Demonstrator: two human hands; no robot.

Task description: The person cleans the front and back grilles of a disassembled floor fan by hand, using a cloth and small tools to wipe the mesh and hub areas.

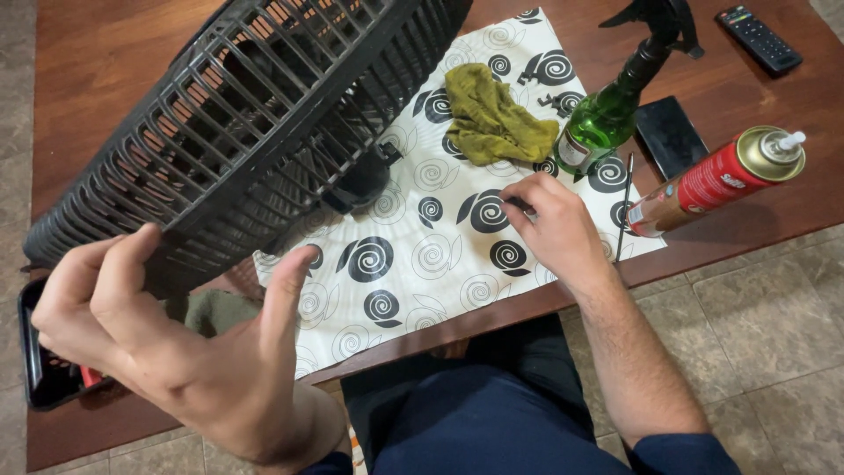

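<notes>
Fan grille: black plastic, domed, slatted; held tilted above the desk, over the left part of a spiral-patterned mat. Judged light and bulky, springy rather than stiff, its thin ribs liable to snap; the rim looked the soundest hold. Left hand: fingers spread and loose, touching the lower rim, not clenched. Right hand: pinched a small dark item on the mat. Nearby: olive cloth, green spray bottle, red aerosol can.
</notes>
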